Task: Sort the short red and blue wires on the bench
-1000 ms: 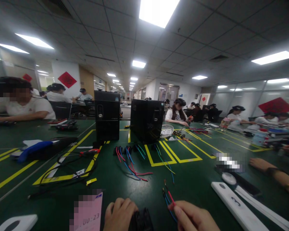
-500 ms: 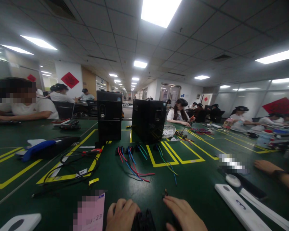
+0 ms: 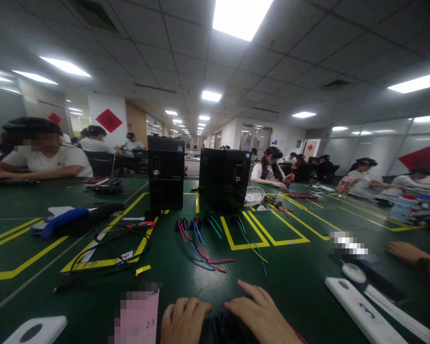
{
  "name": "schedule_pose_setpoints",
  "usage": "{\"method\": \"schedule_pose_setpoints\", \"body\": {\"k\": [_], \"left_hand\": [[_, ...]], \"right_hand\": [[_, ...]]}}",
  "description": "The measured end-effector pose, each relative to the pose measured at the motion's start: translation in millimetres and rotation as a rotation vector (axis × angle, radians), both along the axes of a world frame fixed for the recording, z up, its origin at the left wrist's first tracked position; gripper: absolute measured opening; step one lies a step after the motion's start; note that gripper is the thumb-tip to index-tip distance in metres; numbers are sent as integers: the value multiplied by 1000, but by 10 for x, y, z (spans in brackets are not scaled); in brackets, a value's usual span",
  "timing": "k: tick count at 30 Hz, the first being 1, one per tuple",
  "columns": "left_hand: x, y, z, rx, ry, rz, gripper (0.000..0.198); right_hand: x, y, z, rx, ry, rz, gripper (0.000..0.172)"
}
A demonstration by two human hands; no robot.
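My left hand (image 3: 182,320) sits at the bottom edge, its fingers curled against a black ribbed part (image 3: 218,327) on the green table (image 3: 294,282). My right hand (image 3: 261,315) lies over the same black part with fingers stretched forward and flat. A thin red wire (image 3: 298,335) trails from under its right side. Several red and blue wires with black plugs (image 3: 197,239) lie beyond my hands.
Two black computer towers (image 3: 166,172) (image 3: 224,179) stand mid-table. A pink card (image 3: 138,317) lies left of my hands, black cables (image 3: 103,253) further left, white numbered strips (image 3: 361,306) to the right. Another person's hand (image 3: 408,252) rests at far right. Several people sit around the tables.
My right hand held short red and blue wires up a second ago; it has lowered them and now lies flat over the black part. The view shifted slightly.
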State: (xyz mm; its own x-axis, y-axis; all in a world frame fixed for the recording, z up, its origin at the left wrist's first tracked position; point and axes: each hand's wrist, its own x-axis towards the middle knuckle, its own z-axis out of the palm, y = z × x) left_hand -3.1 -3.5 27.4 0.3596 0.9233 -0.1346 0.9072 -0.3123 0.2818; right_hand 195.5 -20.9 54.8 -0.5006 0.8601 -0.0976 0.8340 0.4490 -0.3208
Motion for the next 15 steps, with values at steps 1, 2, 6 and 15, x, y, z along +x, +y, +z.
{"method": "schedule_pose_setpoints", "body": {"k": [1,2,6,15], "left_hand": [[-11,-2,17,5,-2,-1,44],[-21,-3,32,8,-2,-4,45],[-44,3,54,5,0,-15,44],[-52,28,77,10,-2,16,43]], "right_hand": [[62,-13,35,-17,-8,-32,62],[138,-29,61,-28,-9,-71,69],[555,-95,47,10,24,-176,68],[1256,-143,-39,56,64,-299,56]]}}
